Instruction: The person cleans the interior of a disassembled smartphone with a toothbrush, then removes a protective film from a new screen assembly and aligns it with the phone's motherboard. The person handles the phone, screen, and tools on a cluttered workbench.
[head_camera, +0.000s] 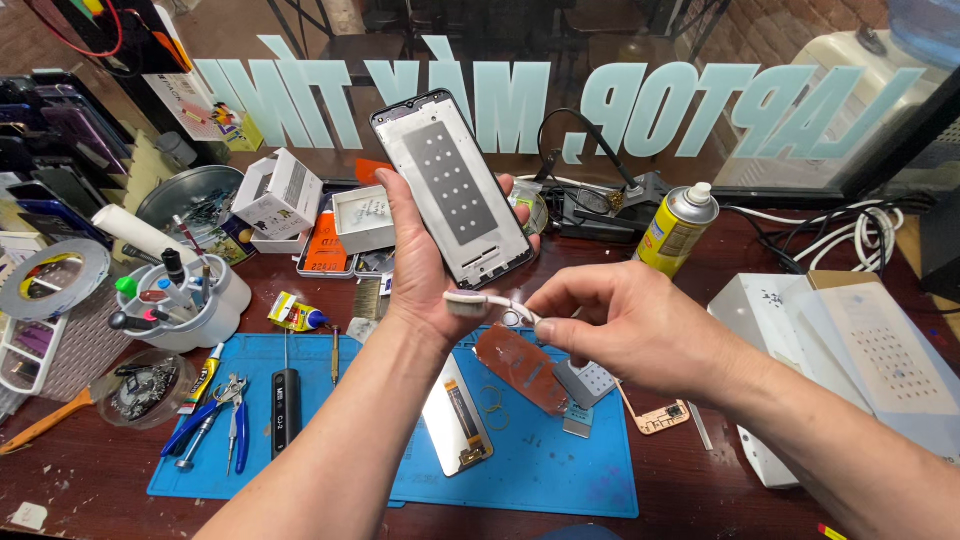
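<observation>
1. Two hands meet at the middle of the frame. The left hand (420, 265) grips a phone frame (453, 188) upright, its inner side with a grey panel of dots facing up; fingers wrap the edges firmly.
2. The right hand (630, 325) pinches a small white brush (490, 302) between thumb and fingertips, its bristled head lying just under the lower edge of the phone frame, touching the left palm.
3. As far as I can judge, the phone is already stripped: a screen panel (458, 418), a copper-coloured plate (522, 368) and a small circuit board (662, 416) lie apart on the blue mat (560, 470) below the hands. Brushing of the frame looks to be in hand; nothing shows reassembly begun.
4. Left of the mat, blue-handled pliers (222, 420) and a black screwdriver (286, 412) lie side by side.
5. At middle left a white tub (205, 310) holds pens and tools standing upright; below it a clear round dish (145, 388) holds small dark parts, too fine to tell apart.
6. Behind the hands sit open white boxes (280, 195); their contents are unclear.
7. At upper right of centre a yellow spray can (678, 228) stands upright near the window.
</observation>
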